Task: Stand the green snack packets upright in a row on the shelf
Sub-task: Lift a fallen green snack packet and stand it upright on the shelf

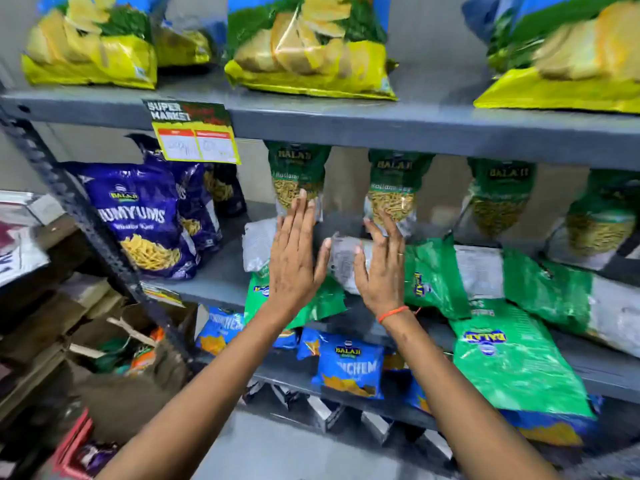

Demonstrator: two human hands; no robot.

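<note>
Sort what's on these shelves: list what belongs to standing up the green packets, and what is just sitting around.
Part of the job:
- upright green packets at the back of the middle shelf
- fallen green packets lying flat in front
- left hand and right hand, both open, reaching between them

Just sitting around:
- purple snack bags
- yellow chip bags above
- blue packets below
- price tag

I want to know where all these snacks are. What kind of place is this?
Most likely a small supermarket or grocery shop. A price tag reading "Super Market" hangs on the grey metal shelf, and the shelves hold many matching snack bags, like the green snack packets and purple bags.
</note>
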